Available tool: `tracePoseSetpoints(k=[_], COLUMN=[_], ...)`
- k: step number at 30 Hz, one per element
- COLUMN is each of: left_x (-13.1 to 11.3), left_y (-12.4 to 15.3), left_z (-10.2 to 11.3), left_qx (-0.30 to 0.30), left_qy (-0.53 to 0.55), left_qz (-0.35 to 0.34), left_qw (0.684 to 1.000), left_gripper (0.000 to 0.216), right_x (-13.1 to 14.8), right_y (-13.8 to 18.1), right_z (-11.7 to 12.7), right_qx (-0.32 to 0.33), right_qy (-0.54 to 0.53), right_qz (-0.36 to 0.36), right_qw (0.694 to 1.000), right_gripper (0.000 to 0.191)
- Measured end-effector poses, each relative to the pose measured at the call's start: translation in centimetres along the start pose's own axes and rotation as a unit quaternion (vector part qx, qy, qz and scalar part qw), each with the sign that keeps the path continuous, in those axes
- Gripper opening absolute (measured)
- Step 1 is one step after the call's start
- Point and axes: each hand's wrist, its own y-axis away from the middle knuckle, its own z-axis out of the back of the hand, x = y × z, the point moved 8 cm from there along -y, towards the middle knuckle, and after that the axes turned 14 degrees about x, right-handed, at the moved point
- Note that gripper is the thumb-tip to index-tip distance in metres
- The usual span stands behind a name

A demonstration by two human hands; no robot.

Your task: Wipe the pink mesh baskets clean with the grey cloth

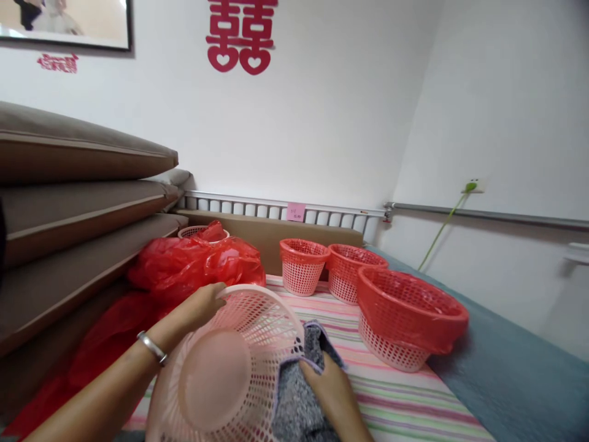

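Note:
A pale pink plastic basket (pixel 215 379) with lattice sides is tipped on its side in front of me, and its round solid base faces me. My left hand (pixel 206 304), with a silver bangle at the wrist, grips the basket's far rim on the left. Against the rim's right side, my right hand (pixel 329 387) presses a grey cloth (pixel 298 393) edged in light purple. The cloth wraps over the rim, and part of it hangs down along the basket's side.
Three pink baskets lined with red bags, a small one (pixel 301 279), a middle one (pixel 343 288) and a large one (pixel 394 347), stand on the striped cloth (pixel 409 408). Red plastic bags (pixel 197 264) lie at left, beside stacked cushions (pixel 78 202). A radiator (pixel 257 209) runs behind.

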Motion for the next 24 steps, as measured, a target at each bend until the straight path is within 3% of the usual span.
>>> tracePoseSetpoints(k=[5, 9, 13, 17, 21, 24], left_x=[1.5, 1.7, 0.1, -3.0, -6.6, -7.2], left_y=[1.8, 2.0, 0.3, -1.7, -1.9, -1.5], left_z=[0.6, 0.6, -0.3, -1.5, -3.1, -3.9], left_qx=[-0.011, 0.021, 0.055, 0.067, 0.08, 0.07], left_qy=[0.045, 0.069, 0.059, 0.034, 0.008, -0.002], left_qz=[0.013, 0.012, -0.013, -0.051, -0.106, -0.111], left_qw=[0.999, 0.997, 0.997, 0.996, 0.991, 0.991], left_gripper=[0.006, 0.013, 0.011, 0.009, 0.013, 0.02], right_x=[1.6, 5.9, 9.9, 11.0, 12.4, 13.6], right_y=[-0.8, -1.3, -1.4, -1.1, 0.6, 1.1], right_z=[1.1, 6.2, 10.3, 10.4, 9.4, 8.9], right_qx=[-0.01, -0.042, -0.064, -0.088, -0.134, -0.146], right_qy=[0.0, 0.07, 0.179, 0.259, 0.311, 0.311], right_qz=[0.05, 0.084, 0.13, 0.152, 0.218, 0.256], right_qw=[0.999, 0.993, 0.973, 0.95, 0.915, 0.904], right_gripper=[0.031, 0.027, 0.023, 0.025, 0.026, 0.026])
